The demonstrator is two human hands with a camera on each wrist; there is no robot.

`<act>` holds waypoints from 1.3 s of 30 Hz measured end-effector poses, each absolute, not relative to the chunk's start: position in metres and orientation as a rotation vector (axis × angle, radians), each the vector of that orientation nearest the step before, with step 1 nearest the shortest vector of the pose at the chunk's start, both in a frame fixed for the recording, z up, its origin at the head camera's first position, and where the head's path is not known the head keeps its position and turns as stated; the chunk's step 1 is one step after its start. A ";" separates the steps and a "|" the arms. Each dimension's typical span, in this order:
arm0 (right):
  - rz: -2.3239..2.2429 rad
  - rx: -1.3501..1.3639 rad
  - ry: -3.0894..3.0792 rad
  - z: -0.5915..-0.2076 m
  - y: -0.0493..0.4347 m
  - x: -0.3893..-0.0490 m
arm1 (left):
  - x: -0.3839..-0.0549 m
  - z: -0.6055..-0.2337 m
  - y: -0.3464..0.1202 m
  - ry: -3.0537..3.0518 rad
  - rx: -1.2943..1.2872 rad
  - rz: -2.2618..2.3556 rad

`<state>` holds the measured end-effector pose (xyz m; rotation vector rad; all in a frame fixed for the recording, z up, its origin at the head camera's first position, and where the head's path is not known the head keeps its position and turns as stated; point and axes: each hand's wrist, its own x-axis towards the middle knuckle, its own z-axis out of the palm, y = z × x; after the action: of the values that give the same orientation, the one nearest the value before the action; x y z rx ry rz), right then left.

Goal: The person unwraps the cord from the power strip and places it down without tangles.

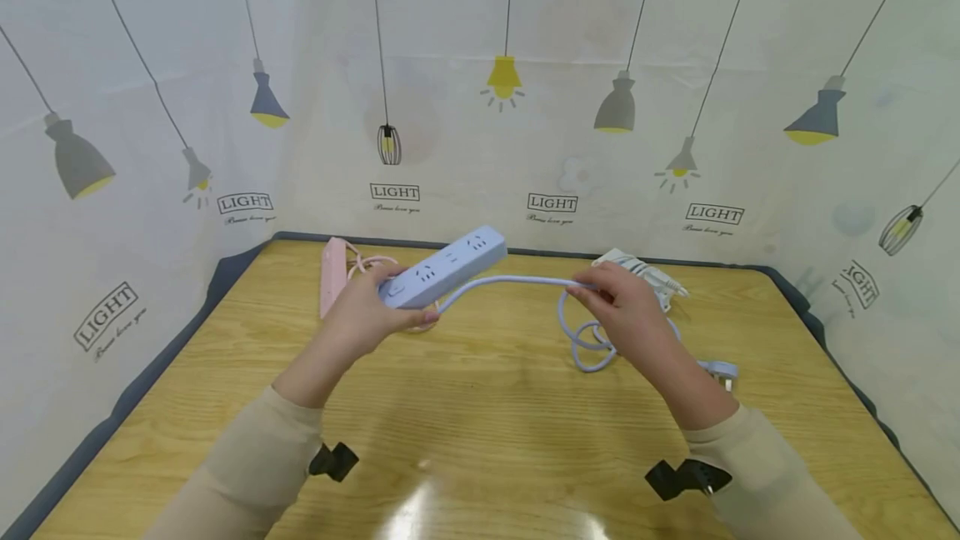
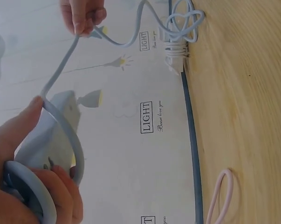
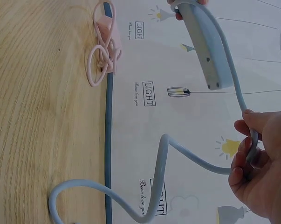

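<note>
My left hand [image 1: 356, 315] grips one end of a light blue power strip [image 1: 450, 265], raised over the table with its sockets facing up. A loop of its cord [image 2: 37, 184] passes around the strip at my left fingers, and the thumb presses on the cord. Further right, my right hand [image 1: 630, 307] pinches the cord [image 1: 517, 279], which spans between the two hands. Below the right hand the remaining cord falls in loose coils [image 1: 592, 357] onto the table. The plug [image 1: 722, 370] at its end lies just right of my right wrist.
A pink power strip [image 1: 332, 277] with its tangled cord lies at the back left of the wooden table [image 1: 480, 440]. A white power strip [image 1: 637, 269] wrapped in its cord is at the back right, partly behind my right hand. Light-printed cloth walls [image 1: 450, 107] enclose the table.
</note>
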<state>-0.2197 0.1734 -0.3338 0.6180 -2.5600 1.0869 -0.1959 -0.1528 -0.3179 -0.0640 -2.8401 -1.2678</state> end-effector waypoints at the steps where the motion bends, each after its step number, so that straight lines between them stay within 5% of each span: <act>1: 1.091 0.618 -2.559 -0.334 0.174 -0.220 | -0.196 -0.317 -0.154 -2.816 -0.042 -1.302; 16: 1.087 0.525 -2.612 -0.344 0.193 -0.238 | -0.179 -0.303 -0.153 -2.660 -0.071 -1.599; 39: 1.130 0.519 -2.744 -0.346 0.166 -0.233 | -0.187 -0.315 -0.119 -2.717 -0.359 -1.416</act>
<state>-0.2328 0.1662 -0.3461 0.5190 -2.7440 1.1300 -0.1872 -0.1194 -0.3146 -0.3589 -2.7172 -1.4163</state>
